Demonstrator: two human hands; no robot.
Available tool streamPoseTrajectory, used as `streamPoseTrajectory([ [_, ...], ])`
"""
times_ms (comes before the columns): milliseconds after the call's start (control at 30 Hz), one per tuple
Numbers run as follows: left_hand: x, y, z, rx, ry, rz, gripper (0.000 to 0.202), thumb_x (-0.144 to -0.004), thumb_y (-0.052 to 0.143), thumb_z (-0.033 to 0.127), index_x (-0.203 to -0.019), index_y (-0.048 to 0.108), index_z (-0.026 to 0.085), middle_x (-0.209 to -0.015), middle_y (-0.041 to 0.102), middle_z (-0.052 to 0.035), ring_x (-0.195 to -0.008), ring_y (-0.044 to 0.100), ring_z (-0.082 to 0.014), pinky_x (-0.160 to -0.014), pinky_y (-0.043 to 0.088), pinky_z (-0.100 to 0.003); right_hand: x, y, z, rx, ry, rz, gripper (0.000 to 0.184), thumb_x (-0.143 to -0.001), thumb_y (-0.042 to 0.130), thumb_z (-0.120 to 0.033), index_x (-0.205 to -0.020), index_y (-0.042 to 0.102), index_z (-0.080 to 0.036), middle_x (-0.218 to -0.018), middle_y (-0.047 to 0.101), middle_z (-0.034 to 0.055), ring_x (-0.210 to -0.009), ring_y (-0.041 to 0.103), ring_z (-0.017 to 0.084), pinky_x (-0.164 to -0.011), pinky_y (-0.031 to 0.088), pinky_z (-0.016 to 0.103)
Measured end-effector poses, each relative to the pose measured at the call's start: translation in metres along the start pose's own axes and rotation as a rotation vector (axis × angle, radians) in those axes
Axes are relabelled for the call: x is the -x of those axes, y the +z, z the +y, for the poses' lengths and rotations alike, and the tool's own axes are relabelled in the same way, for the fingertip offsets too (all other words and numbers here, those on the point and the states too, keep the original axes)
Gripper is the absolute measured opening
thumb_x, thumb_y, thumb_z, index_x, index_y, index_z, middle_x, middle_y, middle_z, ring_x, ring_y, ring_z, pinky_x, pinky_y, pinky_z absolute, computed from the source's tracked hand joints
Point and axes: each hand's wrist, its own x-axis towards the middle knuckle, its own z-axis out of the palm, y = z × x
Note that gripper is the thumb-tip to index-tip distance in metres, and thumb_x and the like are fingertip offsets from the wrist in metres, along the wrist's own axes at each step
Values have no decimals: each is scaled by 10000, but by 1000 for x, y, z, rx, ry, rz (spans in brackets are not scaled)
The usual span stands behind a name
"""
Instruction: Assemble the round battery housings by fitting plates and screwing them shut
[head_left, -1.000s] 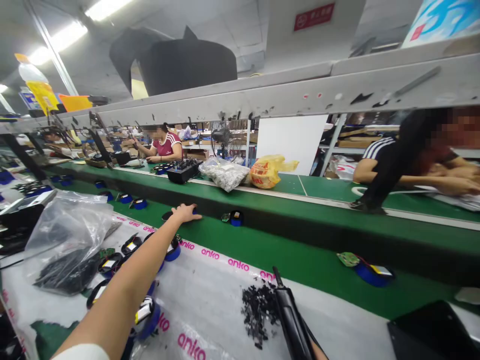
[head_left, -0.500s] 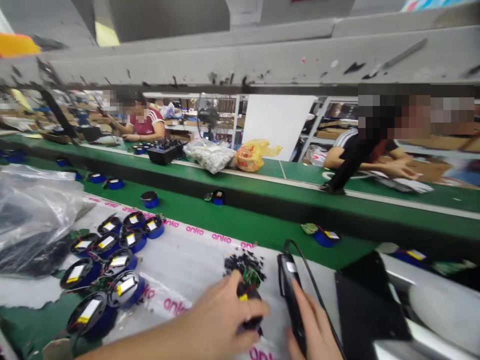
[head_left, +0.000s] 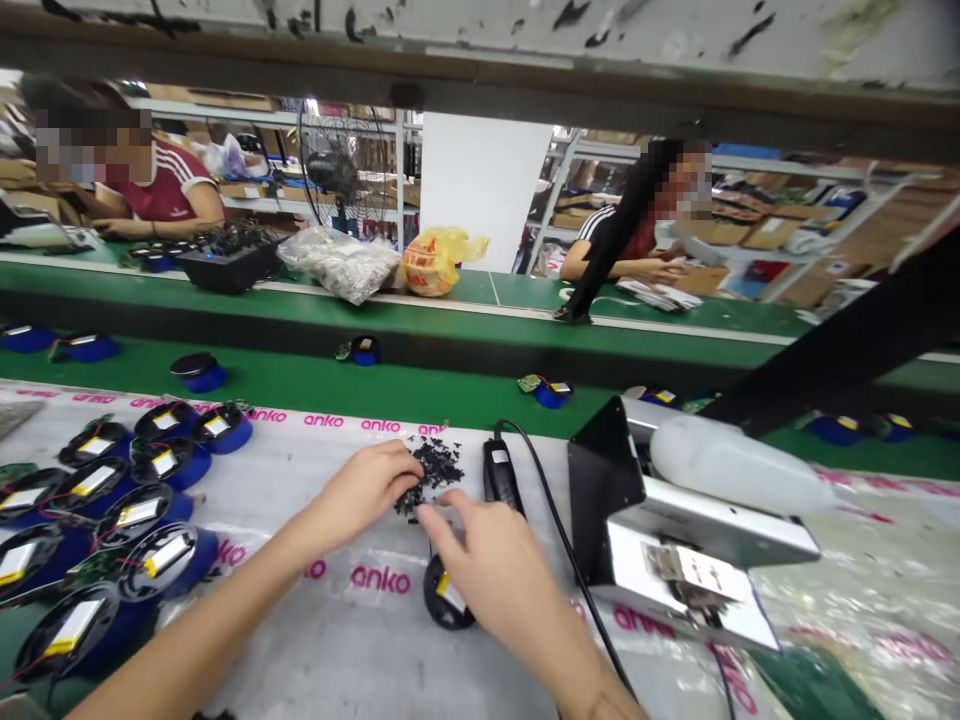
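Note:
My left hand [head_left: 379, 480] is at a pile of small black pieces [head_left: 439, 462], its fingers curled together at the pile's left edge. Whatever they pinch is too small to make out. My right hand [head_left: 499, 560] reaches to the near side of the pile, thumb and forefinger apart. Partly under it lies a round black housing [head_left: 442, 610] with a white and yellow battery pack inside. A black corded power screwdriver [head_left: 501, 472] rests just beyond my right hand, released.
Several blue round housings [head_left: 169, 460] with batteries crowd the left. A metal fixture [head_left: 697, 580] with a white bottle [head_left: 735, 465] stands right. More housings sit along the green belt [head_left: 442, 385]. Two people work across the line, near a yellow bag [head_left: 435, 262].
My right hand has let go of the screwdriver and moved left to the pile. My left hand has left the housing, now on the table, for the black pieces. The view has swung right.

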Motion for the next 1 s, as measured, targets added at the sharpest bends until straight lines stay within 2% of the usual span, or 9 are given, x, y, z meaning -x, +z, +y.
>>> streamPoseTrajectory([
  [100,-13,21,-7,33,104,-63,100,-957,614,204,-912,680,144,-992,681,-44,-911,653,-193,-842,536,-382,-3,7,-2,-15,-16,-55,257,-906,652,-420,-848,752,-191,-733,650,86,-651,678,268,-606,539,360],
  [200,-15,38,-7,102,120,-59,135,-948,644,264,-894,665,141,-1011,680,-46,-963,644,-210,-880,525,-421,6,4,10,-114,-63,-66,166,-945,610,-282,-976,763,-225,-857,662,64,-744,688,200,-715,564,317],
  [300,-13,39,-7,236,73,-5,118,-923,659,245,-860,672,145,-1021,682,-53,-1027,624,-233,-943,487,-462,16,-7,24,-244,-121,-29,235,-948,586,-217,-1151,702,-237,-1044,680,43,-905,687,158,-843,568,267],
  [400,-6,32,-7,446,-26,86,70,-884,652,196,-868,716,174,-1040,709,-71,-1066,615,-248,-1010,443,-470,23,-11,31,-339,-186,23,244,-915,629,-214,-1150,693,-221,-1141,681,35,-1008,676,151,-924,556,236],
  [467,2,30,-7,630,-121,127,84,-853,665,212,-887,739,190,-993,744,-74,-977,661,-236,-941,501,-420,26,-6,33,-383,-226,70,265,-904,650,-222,-1166,690,-215,-1167,684,37,-1057,671,149,-956,546,216],
  [533,10,34,-8,835,-217,141,107,-809,712,270,-870,744,188,-906,771,-66,-829,701,-211,-798,560,-358,31,3,34,-412,-250,127,288,-906,654,-221,-1192,680,-201,-1194,681,48,-1083,668,143,-974,537,197],
  [700,24,48,-14,1249,-371,109,272,-614,899,387,-753,779,186,-761,795,-41,-615,690,-132,-628,556,-239,40,17,35,-441,-292,225,323,-917,662,-209,-1239,658,-213,-1230,670,44,-1110,664,126,-1005,519,170],
  [800,25,51,-15,1380,-425,67,323,-524,963,394,-712,808,181,-645,774,-39,-549,672,-115,-580,536,-207,40,16,33,-445,-305,253,348,-899,684,-177,-1244,655,-219,-1229,672,40,-1099,673,125,-992,530,164],
  [1000,26,52,-13,1484,-470,24,289,-540,970,372,-714,828,191,-626,769,-41,-554,680,-114,-587,543,-201,39,13,30,-434,-299,255,380,-893,685,-148,-1260,639,-234,-1211,674,37,-1084,679,137,-984,554,195],
])
